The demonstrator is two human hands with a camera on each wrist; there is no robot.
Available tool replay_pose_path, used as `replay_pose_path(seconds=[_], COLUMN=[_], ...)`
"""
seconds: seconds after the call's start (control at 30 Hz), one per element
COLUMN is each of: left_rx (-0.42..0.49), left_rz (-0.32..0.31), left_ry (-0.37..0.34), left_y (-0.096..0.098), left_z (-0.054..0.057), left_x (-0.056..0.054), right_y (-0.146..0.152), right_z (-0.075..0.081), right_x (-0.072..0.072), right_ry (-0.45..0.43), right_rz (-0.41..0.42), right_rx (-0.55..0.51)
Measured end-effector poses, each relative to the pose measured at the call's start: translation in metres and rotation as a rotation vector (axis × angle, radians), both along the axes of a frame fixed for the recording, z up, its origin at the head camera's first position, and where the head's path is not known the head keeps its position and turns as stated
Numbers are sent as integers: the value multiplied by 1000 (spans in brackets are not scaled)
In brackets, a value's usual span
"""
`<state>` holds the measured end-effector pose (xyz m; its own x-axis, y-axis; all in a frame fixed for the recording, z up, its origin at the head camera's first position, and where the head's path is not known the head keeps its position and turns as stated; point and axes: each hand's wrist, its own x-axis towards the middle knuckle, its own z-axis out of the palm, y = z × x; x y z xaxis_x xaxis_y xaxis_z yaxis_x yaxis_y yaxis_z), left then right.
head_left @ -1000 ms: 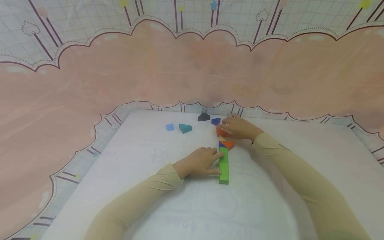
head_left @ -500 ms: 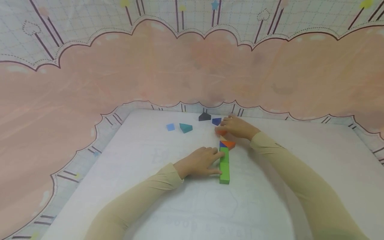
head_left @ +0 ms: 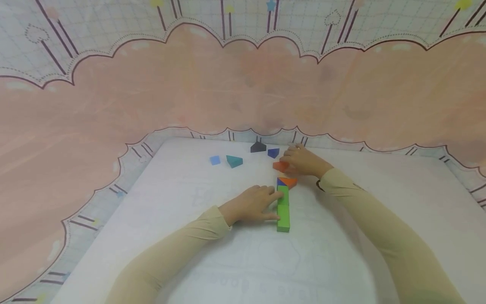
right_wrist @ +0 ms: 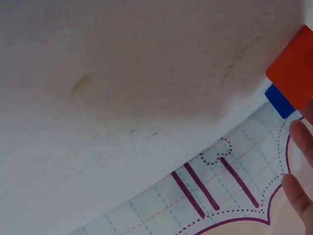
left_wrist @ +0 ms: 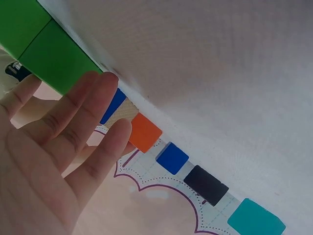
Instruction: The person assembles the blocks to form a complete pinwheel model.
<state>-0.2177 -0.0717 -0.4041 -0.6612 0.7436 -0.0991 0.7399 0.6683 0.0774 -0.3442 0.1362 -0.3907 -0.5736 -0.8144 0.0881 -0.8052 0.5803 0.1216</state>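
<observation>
In the head view, my left hand point(head_left: 253, 204) reaches in from the left, its fingers extended. Its thumb and index finger touch two green blocks point(head_left: 283, 217) laid end to end. Just beyond them sit a small blue triangular block point(head_left: 281, 182) and an orange triangular block point(head_left: 290, 182). A wood-coloured piece point(left_wrist: 121, 115) shows past the blue one in the left wrist view. Farther back, my right hand point(head_left: 305, 161) pinches an orange block point(head_left: 280, 166) between thumb and fingers. That block point(right_wrist: 295, 68) sits at the right edge of the right wrist view, a fingertip against it.
Behind the orange block lie a dark blue block point(head_left: 273, 153) and a black block point(head_left: 258, 147). A teal block point(head_left: 234, 161) and a light blue block point(head_left: 214, 160) are to the left. A patterned cloth point(head_left: 228, 93) rises behind the white table point(head_left: 182, 261).
My right hand's fingers shift slightly left, then back right around the orange block, uncovering more of its left side. My left hand stays on the green blocks.
</observation>
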Motion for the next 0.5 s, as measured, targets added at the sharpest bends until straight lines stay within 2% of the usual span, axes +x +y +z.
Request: replay_pose_path(seconds=[0.27, 0.5], left_rx=[5, -9], left_rz=[-24, -10], left_ry=[35, 21], left_y=[0, 0], left_z=[0, -1], left_x=[0, -1], right_y=[6, 9], right_z=[2, 4], right_x=[1, 6], right_ry=[-154, -157], right_rz=[-49, -10], right_rx=[-43, -38])
